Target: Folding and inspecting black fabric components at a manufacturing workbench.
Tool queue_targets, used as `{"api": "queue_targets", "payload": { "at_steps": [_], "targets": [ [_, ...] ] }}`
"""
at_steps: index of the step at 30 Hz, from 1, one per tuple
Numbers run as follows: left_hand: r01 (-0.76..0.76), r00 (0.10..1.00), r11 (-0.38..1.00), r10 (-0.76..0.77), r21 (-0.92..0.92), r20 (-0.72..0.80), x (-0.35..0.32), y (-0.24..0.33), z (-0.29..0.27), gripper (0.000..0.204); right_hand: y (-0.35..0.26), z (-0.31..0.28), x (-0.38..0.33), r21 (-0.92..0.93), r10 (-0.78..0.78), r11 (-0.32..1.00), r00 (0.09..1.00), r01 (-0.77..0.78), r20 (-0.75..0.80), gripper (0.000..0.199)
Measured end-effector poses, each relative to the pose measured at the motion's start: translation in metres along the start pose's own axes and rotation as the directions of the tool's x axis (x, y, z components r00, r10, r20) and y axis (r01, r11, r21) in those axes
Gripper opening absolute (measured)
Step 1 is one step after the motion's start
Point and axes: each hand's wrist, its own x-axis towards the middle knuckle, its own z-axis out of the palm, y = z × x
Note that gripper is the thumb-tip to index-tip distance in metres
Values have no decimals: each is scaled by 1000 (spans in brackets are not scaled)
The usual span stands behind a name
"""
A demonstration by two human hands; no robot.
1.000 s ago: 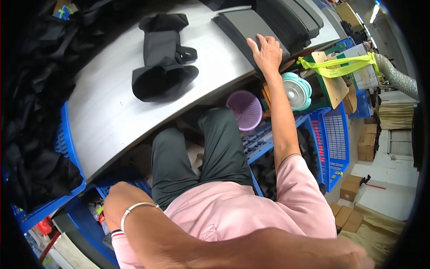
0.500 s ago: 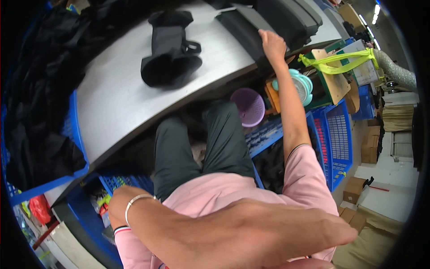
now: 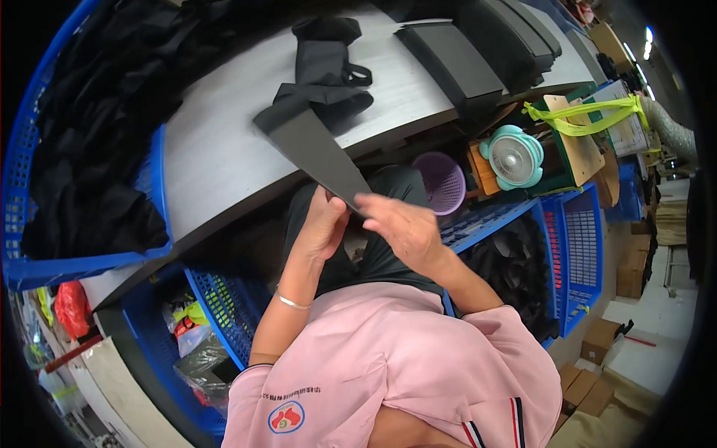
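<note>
Both hands meet over the lap, just below the near edge of the grey worktable (image 3: 224,160). The left hand (image 3: 323,224) is closed on the near end of a long dark foam strip (image 3: 317,153), fingers curled around its edge, and the right hand (image 3: 399,224) pinches the same end from the other side, thumb and fingertips pressed to it. The strip slants up and away from the hands, its far end lying on the table against a folded black fabric piece (image 3: 325,75). A stack of black foam panels (image 3: 478,52) sits further right on the table. A blue basket of black cloth (image 3: 89,142) stands at the left, and a purple basket (image 3: 442,181) and teal fan (image 3: 514,157) sit under the table's edge
</note>
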Motion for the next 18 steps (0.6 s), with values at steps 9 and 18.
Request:
{"api": "queue_targets", "payload": {
  "at_steps": [9, 18],
  "targets": [
    [-59, 998, 957, 48, -284, -44, -14, 16, 16, 62, -9, 8, -21, 261, 668, 634, 686, -728, 289, 16],
    [-57, 986, 994, 71, 94, -153, -2, 11, 14, 46, 2, 13, -22, 345, 672, 418, 542, -840, 505, 55]
  ]
}}
